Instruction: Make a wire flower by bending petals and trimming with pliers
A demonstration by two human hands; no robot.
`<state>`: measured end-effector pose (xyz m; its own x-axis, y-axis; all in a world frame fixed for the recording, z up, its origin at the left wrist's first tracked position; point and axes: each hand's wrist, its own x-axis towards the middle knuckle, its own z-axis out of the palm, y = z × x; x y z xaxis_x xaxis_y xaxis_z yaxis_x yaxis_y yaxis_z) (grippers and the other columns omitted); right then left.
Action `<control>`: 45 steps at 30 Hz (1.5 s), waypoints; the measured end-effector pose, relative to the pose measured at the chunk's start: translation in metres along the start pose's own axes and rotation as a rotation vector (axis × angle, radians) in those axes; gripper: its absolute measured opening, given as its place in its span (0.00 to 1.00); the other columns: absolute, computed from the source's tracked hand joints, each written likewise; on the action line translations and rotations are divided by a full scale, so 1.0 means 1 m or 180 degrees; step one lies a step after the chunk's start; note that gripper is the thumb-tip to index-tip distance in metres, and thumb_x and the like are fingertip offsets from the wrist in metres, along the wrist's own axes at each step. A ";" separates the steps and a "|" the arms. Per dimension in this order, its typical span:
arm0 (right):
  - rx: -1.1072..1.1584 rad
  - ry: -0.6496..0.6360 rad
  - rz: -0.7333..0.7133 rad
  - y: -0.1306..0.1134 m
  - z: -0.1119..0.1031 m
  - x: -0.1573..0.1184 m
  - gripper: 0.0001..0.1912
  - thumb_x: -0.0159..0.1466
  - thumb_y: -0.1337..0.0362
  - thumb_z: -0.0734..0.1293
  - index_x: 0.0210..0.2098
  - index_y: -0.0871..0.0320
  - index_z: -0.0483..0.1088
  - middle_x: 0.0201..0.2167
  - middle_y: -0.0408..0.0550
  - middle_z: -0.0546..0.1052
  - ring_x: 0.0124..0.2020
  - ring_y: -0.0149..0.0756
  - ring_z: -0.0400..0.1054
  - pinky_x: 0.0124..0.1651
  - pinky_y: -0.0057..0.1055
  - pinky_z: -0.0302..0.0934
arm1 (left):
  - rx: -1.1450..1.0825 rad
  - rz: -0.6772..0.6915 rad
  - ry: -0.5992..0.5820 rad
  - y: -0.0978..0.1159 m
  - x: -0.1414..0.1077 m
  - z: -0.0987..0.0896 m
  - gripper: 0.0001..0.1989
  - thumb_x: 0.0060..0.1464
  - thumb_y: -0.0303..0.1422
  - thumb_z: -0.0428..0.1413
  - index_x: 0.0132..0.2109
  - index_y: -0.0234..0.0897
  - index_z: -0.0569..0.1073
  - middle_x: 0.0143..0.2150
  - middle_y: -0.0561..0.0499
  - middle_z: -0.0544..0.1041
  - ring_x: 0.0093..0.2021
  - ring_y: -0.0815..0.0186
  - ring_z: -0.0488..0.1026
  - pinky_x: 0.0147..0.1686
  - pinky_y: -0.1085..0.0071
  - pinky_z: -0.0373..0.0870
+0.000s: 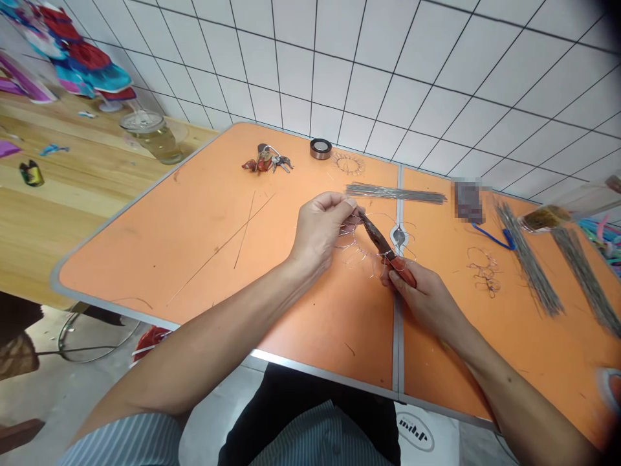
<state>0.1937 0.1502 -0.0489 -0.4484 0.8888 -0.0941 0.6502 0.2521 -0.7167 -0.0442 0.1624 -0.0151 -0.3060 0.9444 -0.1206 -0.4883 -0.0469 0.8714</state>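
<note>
Pinched in my left hand (323, 226) is a ring of thin bent wire (356, 249) with small loops around its edge. My right hand (420, 288) grips the red handles of a pair of pliers (381, 243). The dark jaws of the pliers reach up to my left fingertips and the wire there. Whether the jaws bite on the wire is too small to tell. Behind my hands lies a bundle of straight wires (398, 193), and another looped wire ring (348, 164) rests near the wall.
Keys (269, 160) and a roll of tape (321, 149) sit at the back of the orange table (218, 220). Loose wires (223, 246) lie at left. Two wire bundles (531, 259) and bent wire pieces (484, 272) lie at right. A jar (152, 136) stands on the wooden table.
</note>
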 end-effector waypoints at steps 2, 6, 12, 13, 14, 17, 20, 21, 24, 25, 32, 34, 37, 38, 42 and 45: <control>-0.0001 0.0018 -0.0011 0.000 0.001 0.000 0.14 0.77 0.53 0.61 0.38 0.52 0.70 0.37 0.47 0.76 0.39 0.42 0.69 0.44 0.38 0.60 | 0.0011 0.0019 0.0024 0.001 -0.001 0.000 0.08 0.59 0.26 0.64 0.31 0.36 0.77 0.32 0.49 0.83 0.30 0.70 0.77 0.33 0.74 0.73; -0.0020 0.0122 -0.0039 -0.001 0.003 -0.001 0.14 0.77 0.53 0.60 0.41 0.53 0.71 0.39 0.47 0.78 0.41 0.42 0.71 0.46 0.38 0.61 | 0.0057 0.0000 0.0110 0.002 -0.001 0.001 0.08 0.57 0.27 0.66 0.30 0.36 0.77 0.32 0.49 0.83 0.30 0.70 0.79 0.32 0.74 0.73; -0.0077 0.0191 -0.0046 -0.004 0.004 -0.002 0.12 0.76 0.56 0.61 0.42 0.53 0.73 0.40 0.48 0.79 0.42 0.42 0.72 0.46 0.38 0.61 | 0.0086 -0.0070 0.0143 0.004 -0.003 0.002 0.08 0.58 0.27 0.64 0.31 0.37 0.77 0.33 0.50 0.84 0.31 0.68 0.81 0.32 0.74 0.74; -0.0081 0.0184 -0.0057 -0.004 0.003 -0.002 0.12 0.76 0.56 0.61 0.42 0.53 0.73 0.40 0.48 0.80 0.42 0.42 0.72 0.46 0.38 0.61 | 0.0087 -0.0073 0.0141 0.004 -0.003 0.002 0.08 0.58 0.27 0.65 0.31 0.37 0.77 0.33 0.49 0.84 0.31 0.68 0.81 0.31 0.74 0.74; -0.0089 0.0183 -0.0067 -0.004 0.003 -0.002 0.12 0.76 0.56 0.61 0.42 0.53 0.73 0.41 0.48 0.80 0.42 0.43 0.73 0.46 0.38 0.61 | 0.0090 -0.0078 0.0142 0.004 -0.003 0.002 0.08 0.58 0.27 0.65 0.31 0.37 0.77 0.33 0.49 0.84 0.31 0.68 0.81 0.31 0.74 0.73; -0.0117 0.0204 -0.0079 -0.005 0.002 -0.002 0.12 0.76 0.56 0.61 0.41 0.52 0.73 0.41 0.48 0.80 0.43 0.43 0.73 0.46 0.38 0.61 | 0.0113 -0.0099 0.0137 0.005 -0.004 0.002 0.07 0.57 0.29 0.66 0.32 0.37 0.77 0.34 0.49 0.85 0.32 0.68 0.81 0.30 0.75 0.72; -0.0128 0.0217 -0.0056 -0.005 0.003 -0.003 0.12 0.75 0.56 0.61 0.40 0.52 0.72 0.41 0.49 0.80 0.42 0.44 0.73 0.45 0.39 0.61 | 0.0120 -0.0079 0.0130 0.004 -0.004 0.001 0.07 0.57 0.29 0.66 0.31 0.37 0.76 0.34 0.49 0.85 0.32 0.68 0.81 0.30 0.74 0.73; -0.0133 0.0217 -0.0042 -0.006 0.003 -0.003 0.12 0.74 0.56 0.61 0.39 0.52 0.72 0.40 0.48 0.80 0.42 0.44 0.73 0.45 0.39 0.61 | 0.0123 -0.0067 0.0126 0.004 -0.004 0.001 0.07 0.57 0.29 0.66 0.31 0.37 0.76 0.34 0.49 0.85 0.32 0.68 0.81 0.31 0.74 0.73; -0.0149 0.0245 -0.0005 -0.006 0.003 -0.004 0.12 0.73 0.55 0.62 0.37 0.52 0.70 0.38 0.48 0.80 0.40 0.44 0.72 0.44 0.39 0.60 | 0.0142 -0.0044 0.0118 0.003 -0.004 0.001 0.07 0.57 0.29 0.66 0.31 0.37 0.77 0.33 0.49 0.84 0.32 0.68 0.81 0.31 0.74 0.73; -0.0148 0.0248 0.0005 -0.006 0.003 -0.004 0.12 0.73 0.54 0.62 0.36 0.52 0.70 0.37 0.48 0.79 0.39 0.44 0.72 0.43 0.39 0.60 | 0.0145 -0.0041 0.0117 0.003 -0.004 0.001 0.07 0.57 0.29 0.66 0.31 0.37 0.77 0.33 0.49 0.84 0.32 0.68 0.81 0.31 0.74 0.73; -0.0207 0.0210 0.0040 -0.010 0.001 -0.004 0.14 0.73 0.53 0.61 0.34 0.52 0.67 0.32 0.45 0.75 0.34 0.42 0.67 0.40 0.38 0.57 | 0.0108 -0.0047 0.0087 0.003 -0.003 0.001 0.07 0.57 0.28 0.65 0.31 0.37 0.77 0.33 0.48 0.85 0.31 0.68 0.80 0.32 0.73 0.74; -0.0214 0.0204 0.0044 -0.011 0.001 -0.004 0.14 0.73 0.53 0.61 0.34 0.51 0.66 0.30 0.44 0.73 0.33 0.41 0.65 0.38 0.37 0.56 | 0.0097 -0.0029 0.0082 0.003 -0.003 0.000 0.07 0.58 0.28 0.65 0.31 0.37 0.77 0.33 0.48 0.85 0.31 0.68 0.80 0.32 0.73 0.73; -0.0213 0.0226 0.0026 -0.011 0.002 -0.005 0.13 0.73 0.54 0.61 0.34 0.52 0.67 0.30 0.44 0.73 0.32 0.40 0.64 0.37 0.36 0.56 | 0.0097 -0.0016 0.0077 0.002 -0.002 0.000 0.07 0.58 0.28 0.65 0.31 0.37 0.77 0.34 0.47 0.85 0.32 0.68 0.80 0.33 0.73 0.74; -0.0207 0.0233 0.0025 -0.011 0.002 -0.005 0.12 0.73 0.55 0.61 0.34 0.52 0.67 0.30 0.44 0.73 0.32 0.40 0.64 0.37 0.36 0.56 | 0.0100 -0.0016 0.0077 0.002 -0.002 0.000 0.07 0.58 0.28 0.65 0.31 0.37 0.77 0.34 0.47 0.85 0.32 0.68 0.80 0.33 0.73 0.74; -0.0174 0.0239 0.0059 -0.011 0.003 -0.005 0.12 0.73 0.55 0.61 0.34 0.52 0.67 0.30 0.44 0.73 0.31 0.39 0.64 0.37 0.36 0.56 | 0.0100 -0.0013 0.0074 0.002 -0.002 0.000 0.07 0.58 0.28 0.64 0.31 0.37 0.77 0.33 0.47 0.85 0.32 0.68 0.80 0.33 0.73 0.73; -0.0166 0.0259 0.0040 -0.012 0.003 -0.005 0.13 0.73 0.55 0.62 0.32 0.51 0.65 0.28 0.43 0.71 0.30 0.38 0.63 0.36 0.35 0.55 | 0.0096 -0.0016 0.0078 0.002 -0.002 0.000 0.08 0.58 0.27 0.65 0.31 0.37 0.77 0.33 0.47 0.85 0.32 0.68 0.80 0.33 0.73 0.73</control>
<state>0.1863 0.1417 -0.0423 -0.3902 0.9196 -0.0449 0.6875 0.2585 -0.6786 -0.0447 0.1606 -0.0130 -0.3235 0.9364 -0.1363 -0.4652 -0.0320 0.8846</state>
